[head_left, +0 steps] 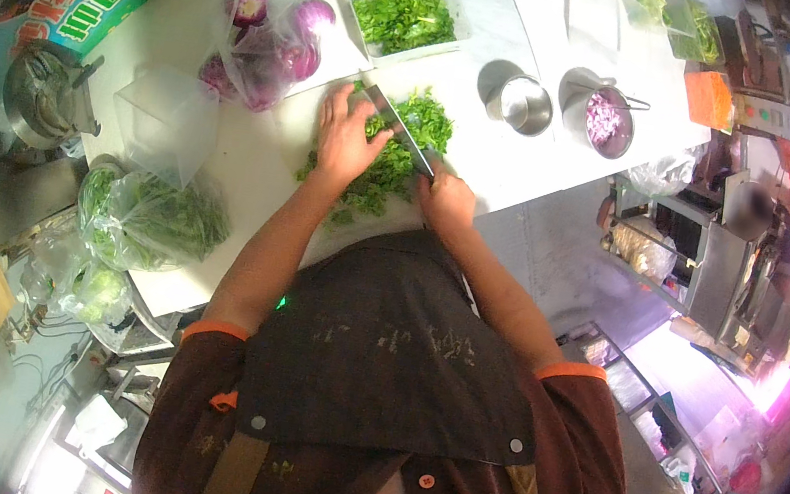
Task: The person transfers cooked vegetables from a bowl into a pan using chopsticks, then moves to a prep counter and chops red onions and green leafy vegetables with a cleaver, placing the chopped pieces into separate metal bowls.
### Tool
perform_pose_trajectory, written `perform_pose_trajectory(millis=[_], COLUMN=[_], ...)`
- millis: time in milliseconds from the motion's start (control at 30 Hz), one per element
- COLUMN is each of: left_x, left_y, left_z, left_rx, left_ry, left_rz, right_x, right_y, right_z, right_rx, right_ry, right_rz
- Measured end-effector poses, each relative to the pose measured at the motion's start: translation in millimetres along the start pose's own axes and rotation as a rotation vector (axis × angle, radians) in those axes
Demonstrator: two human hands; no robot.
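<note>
My right hand (448, 200) grips the handle of a kitchen knife. Its long steel blade (398, 125) points up and to the left across chopped leafy greens (425, 116). On the left of the blade, my left hand (346, 140) rests with its fingers apart, fingertips close to the blade's far end and thumb over the greens. More chopped leaves (367, 201) lie between my forearms on the white work surface (273, 169). Whether the left fingers pin any leaves is hidden under the hand.
Behind my hands stands a clear container of chopped greens (407, 12). Red onions in a plastic bag (264, 47) lie left of it. To the right are a steel cup (526, 105) and a bowl of chopped onion (608, 121). Bagged greens (153, 217) sit at the left edge.
</note>
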State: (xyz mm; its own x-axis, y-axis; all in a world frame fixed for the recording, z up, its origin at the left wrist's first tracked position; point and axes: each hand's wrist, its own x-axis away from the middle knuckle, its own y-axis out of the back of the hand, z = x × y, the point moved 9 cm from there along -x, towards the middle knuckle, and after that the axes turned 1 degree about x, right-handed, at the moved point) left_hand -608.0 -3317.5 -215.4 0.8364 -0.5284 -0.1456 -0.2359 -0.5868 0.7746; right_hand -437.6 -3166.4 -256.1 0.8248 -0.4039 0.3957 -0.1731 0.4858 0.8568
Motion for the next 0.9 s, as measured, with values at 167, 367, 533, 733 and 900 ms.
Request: perform_pose_trajectory(millis=[167, 367, 533, 733, 900], left_x=[14.4, 32.0, 34.7, 46.5, 52.7], left_y=[-25.6, -21.9, -13.4, -10.5, -16.8], left_z=[13.4, 5.5, -5.7, -13.9, -9.2], left_rx=[0.124, 0.275, 0.209, 0.219, 0.187], left_ry=[0.018, -0.032, -0.13, -0.193, -0.216], left_rz=[0.194, 0.053, -0.039, -0.015, -0.04], right_x=[2.6, 0.9, 24.9, 21.8, 2.8], right_y=[6.6, 12.8, 53.2, 5.7, -12.7], right_z=[4.0, 8.2, 11.5, 2.1, 10.6], right_rx=[-0.003, 0.025, 0.008, 0.111, 0.057], right_ry=[0.007, 0.038, 0.05, -0.003, -0.008], right_rz=[-0.044, -0.019, -0.01, 0.132, 0.122])
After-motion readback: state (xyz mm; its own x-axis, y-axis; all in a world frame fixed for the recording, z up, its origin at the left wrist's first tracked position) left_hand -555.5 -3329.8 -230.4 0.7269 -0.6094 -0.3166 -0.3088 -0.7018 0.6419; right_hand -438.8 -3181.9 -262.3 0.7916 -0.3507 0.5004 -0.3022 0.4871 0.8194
